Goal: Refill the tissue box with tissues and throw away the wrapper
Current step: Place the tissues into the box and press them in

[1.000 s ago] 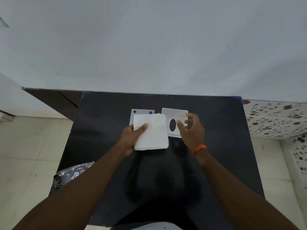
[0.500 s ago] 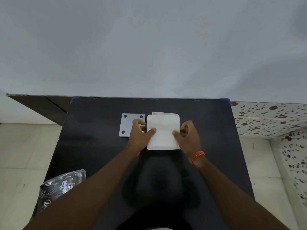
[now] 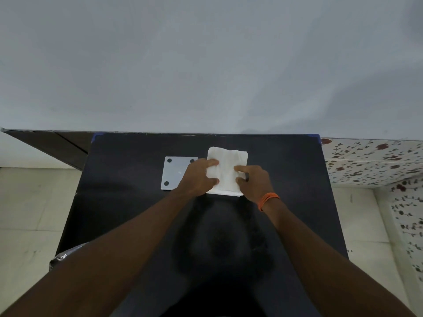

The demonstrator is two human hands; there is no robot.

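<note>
Head view: both hands, left (image 3: 198, 178) & right (image 3: 254, 182), gripping tissue stack (image 3: 226, 170) edges, mid-table (image 3: 128, 202), clear surface around.

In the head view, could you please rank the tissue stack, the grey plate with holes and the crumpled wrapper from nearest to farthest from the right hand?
From the right hand:
1. Tissue stack: touching it, under the fingertips on its left.
2. Grey plate with holes: farther left, beyond the left hand.
3. Crumpled wrapper: farthest, at the table's near-left edge.
</note>
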